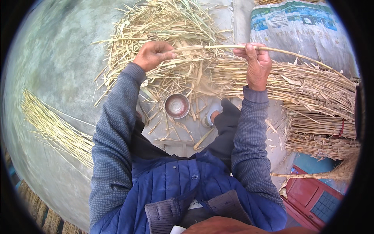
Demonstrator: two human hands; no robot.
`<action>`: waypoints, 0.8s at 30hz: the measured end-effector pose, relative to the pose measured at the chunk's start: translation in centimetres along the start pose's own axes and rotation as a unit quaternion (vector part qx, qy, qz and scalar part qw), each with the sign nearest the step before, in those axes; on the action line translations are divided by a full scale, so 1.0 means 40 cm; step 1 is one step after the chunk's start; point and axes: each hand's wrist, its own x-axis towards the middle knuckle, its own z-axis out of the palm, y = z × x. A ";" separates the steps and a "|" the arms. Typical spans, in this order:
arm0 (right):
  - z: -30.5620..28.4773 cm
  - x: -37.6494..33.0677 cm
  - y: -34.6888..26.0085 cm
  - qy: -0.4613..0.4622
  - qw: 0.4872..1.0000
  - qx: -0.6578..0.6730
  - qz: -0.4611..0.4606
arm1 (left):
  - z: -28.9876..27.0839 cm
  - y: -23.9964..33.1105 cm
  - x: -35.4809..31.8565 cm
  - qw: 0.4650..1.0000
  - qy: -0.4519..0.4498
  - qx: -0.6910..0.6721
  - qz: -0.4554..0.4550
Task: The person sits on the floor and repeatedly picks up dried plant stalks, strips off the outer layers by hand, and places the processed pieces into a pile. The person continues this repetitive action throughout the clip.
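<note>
A long, thin dry stalk [298,55] stretches out to the right, bending down at its far right end. My right hand [258,68] pinches it between thumb and fingers. My left hand [150,55] is closed on a pale dry leaf sheath [187,49] at the stalk's left end, the two hands well apart. Beneath them spreads a heap of loose straw-coloured leaves and husks [156,29]. Below my right hand lies a thick layer of unstripped stalks [307,84], reaching to the right edge.
A small round metal bowl [177,106] stands on the concrete floor between my feet. At the left lies a bundle of thin pale stalks [58,126]. A white-and-blue woven sack [296,35] sits at the upper right. Tied bundles [323,126] and a red door-like panel [307,191] are at the right.
</note>
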 end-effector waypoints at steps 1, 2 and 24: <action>0.004 0.000 0.000 -0.005 1.000 0.004 -0.001 | -0.006 -0.004 -0.001 0.997 -0.001 -0.071 -0.015; 0.007 0.000 0.001 -0.006 1.000 0.007 0.002 | -0.010 -0.008 -0.002 0.990 0.004 -0.134 -0.042; 0.091 -0.036 0.123 -0.075 0.994 0.044 0.063 | 0.048 0.051 0.016 0.922 0.100 0.302 0.221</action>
